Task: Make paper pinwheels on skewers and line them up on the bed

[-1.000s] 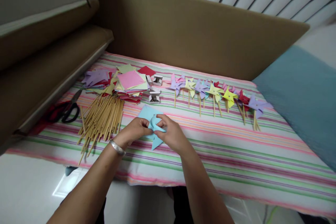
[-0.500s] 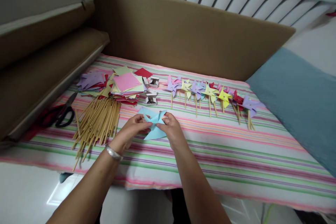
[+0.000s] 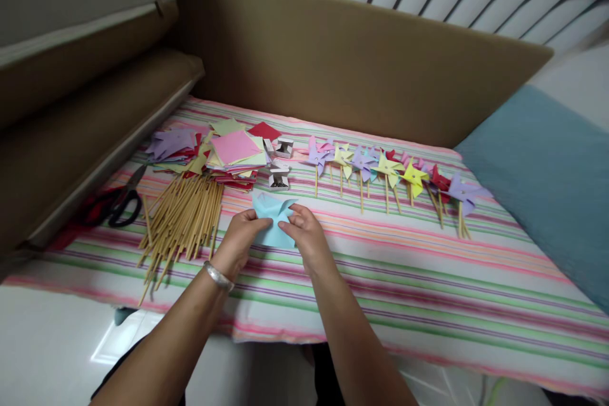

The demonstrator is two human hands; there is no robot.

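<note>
Between my hands is a light blue paper pinwheel (image 3: 275, 236), its points partly folded inward above the striped cloth (image 3: 380, 254). My left hand (image 3: 246, 233) pinches its left side, thumb on top of the paper. On the right edge, my right hand (image 3: 304, 231) grips the paper with the thumb near the middle and the fingers curled behind. Just beyond the paper stand small open boxes (image 3: 278, 180) with tiny dark items inside. A bundle of wooden sticks (image 3: 185, 219) lies to the left of my left hand.
Black-handled scissors (image 3: 124, 200) rest at the left, by stacked cushions (image 3: 104, 114). Coloured paper squares (image 3: 234, 148) are piled behind the sticks. A row of finished pinwheels on sticks (image 3: 389, 168) lies at the back right. A brown board (image 3: 356, 63) closes off the back.
The blue paper has turned in my hands, and its points sit differently. My fingers have shifted along its edges. The whole view has moved slightly.
</note>
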